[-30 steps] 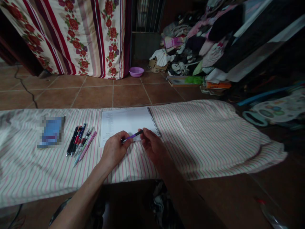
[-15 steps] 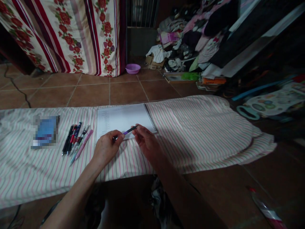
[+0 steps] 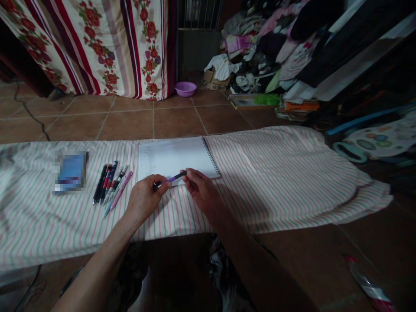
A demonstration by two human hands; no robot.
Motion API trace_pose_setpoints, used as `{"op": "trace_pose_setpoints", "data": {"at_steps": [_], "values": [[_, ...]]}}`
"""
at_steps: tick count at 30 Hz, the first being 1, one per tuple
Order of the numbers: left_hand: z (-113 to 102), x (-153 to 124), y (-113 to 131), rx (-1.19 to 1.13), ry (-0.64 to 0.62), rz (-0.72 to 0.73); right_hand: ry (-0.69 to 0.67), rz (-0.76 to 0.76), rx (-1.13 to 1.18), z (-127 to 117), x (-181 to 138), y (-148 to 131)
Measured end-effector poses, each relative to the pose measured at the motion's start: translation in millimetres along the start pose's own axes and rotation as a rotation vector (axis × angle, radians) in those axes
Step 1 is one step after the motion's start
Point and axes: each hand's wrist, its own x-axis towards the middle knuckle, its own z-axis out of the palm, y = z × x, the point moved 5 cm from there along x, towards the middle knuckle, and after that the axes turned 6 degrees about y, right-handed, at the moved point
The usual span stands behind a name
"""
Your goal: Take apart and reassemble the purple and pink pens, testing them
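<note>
My left hand [image 3: 145, 200] and my right hand [image 3: 202, 192] both pinch a purple and black pen [image 3: 171, 179], one at each end, holding it just above the near edge of a white spiral notebook [image 3: 175, 158]. The notebook lies open on a pink-and-green striped cloth [image 3: 279, 173]. To the left of my left hand lies a row of several pens [image 3: 111, 185] side by side on the cloth.
A blurred blue object [image 3: 70, 171] lies at the cloth's left. Brown floor tiles [image 3: 130, 123] stretch behind. A floral curtain [image 3: 97, 43], a purple bowl [image 3: 185, 89] and a heap of clothes [image 3: 269, 47] stand at the back. A plastic-wrapped item [image 3: 367, 284] lies at lower right.
Both hands keep hold of the pen; they have drawn slightly nearer to me along the notebook's edge as the view shifted.
</note>
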Motion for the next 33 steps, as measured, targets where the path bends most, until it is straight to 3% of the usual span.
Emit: {"op": "trace_pose_setpoints", "data": {"at_steps": [7,19,33], "values": [[-0.9,1.0,-5.9,0.023,-0.008,-0.006,-0.081,-0.017,-0.024,2.4,2.6,3.3],[-3.6,0.0,-1.4,0.015,0.004,-0.023,-0.011,0.029,0.030,2.0,2.3,4.1],[-1.6,1.2,0.6,0.035,0.015,-0.011,-0.057,-0.029,-0.013,1.8,-1.1,1.4]]}}
